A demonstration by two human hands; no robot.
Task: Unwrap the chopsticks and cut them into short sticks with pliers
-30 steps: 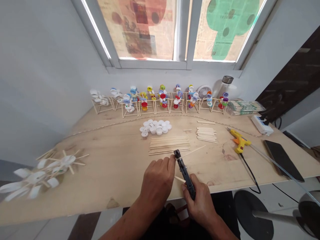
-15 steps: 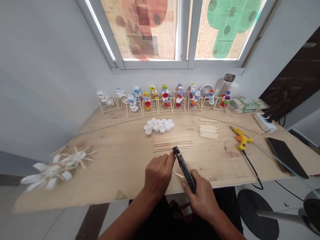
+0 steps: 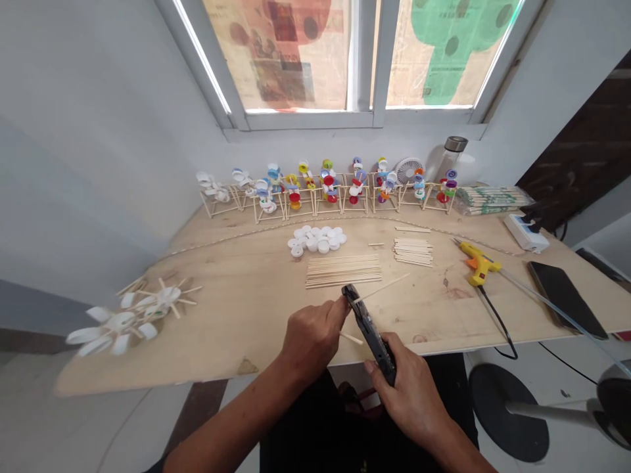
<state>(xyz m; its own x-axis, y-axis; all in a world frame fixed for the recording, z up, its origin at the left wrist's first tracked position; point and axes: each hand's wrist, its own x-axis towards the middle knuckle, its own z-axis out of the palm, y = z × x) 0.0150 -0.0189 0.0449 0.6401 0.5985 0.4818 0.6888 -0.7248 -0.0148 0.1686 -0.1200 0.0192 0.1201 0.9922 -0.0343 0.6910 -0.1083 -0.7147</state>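
Observation:
My right hand [image 3: 407, 387] is closed round the handles of black cutting pliers [image 3: 367, 325], whose jaws sit at the near middle of the plywood tabletop [image 3: 236, 309]. A thin wooden stick [image 3: 382, 289] runs from the jaws out to the right. My left hand [image 3: 310, 335] is pinched on the stick's near end just left of the jaws. A short cut stick piece [image 3: 351, 337] lies between my hands. A row of long sticks [image 3: 344, 270] lies just beyond.
White bottle caps [image 3: 318, 240] and a stack of flat sticks [image 3: 413, 251] lie further back. Several stick-and-cap models [image 3: 325, 187] line the wall. A yellow glue gun [image 3: 478, 263], a phone [image 3: 564, 295] and a power strip [image 3: 526, 233] are right; white spoon wheels [image 3: 133, 312] are left.
The view has drifted, so the table sits a little further right and higher. My hands, the pliers and the stick keep the same grip and pose.

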